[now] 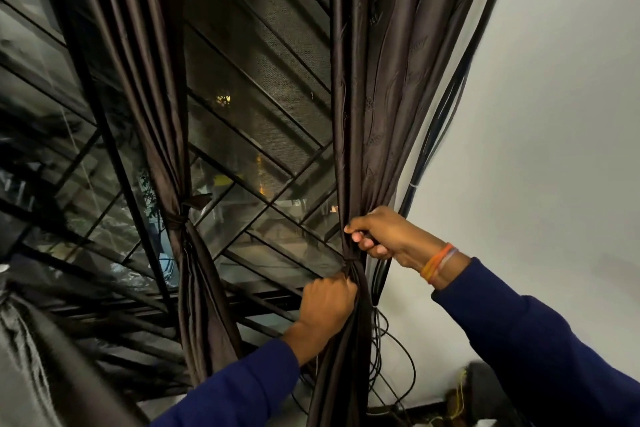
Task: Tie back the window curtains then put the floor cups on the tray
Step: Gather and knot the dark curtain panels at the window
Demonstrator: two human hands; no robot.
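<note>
Currently, right hand (388,234) grips the gathered right curtain (360,114), fingers curled; left hand (327,302), fisted, pinches its tie (348,267) just below. Left curtain (152,97) hangs tied.

We see only a small strip of the floor (398,418) at the bottom right, below the white wall (554,114). Loose black cables (398,374) hang down along the wall and loop toward it. In the corner sits a dark, blurred object (485,388) with thin yellow wires (460,395) beside it; we cannot tell what it is.
</note>
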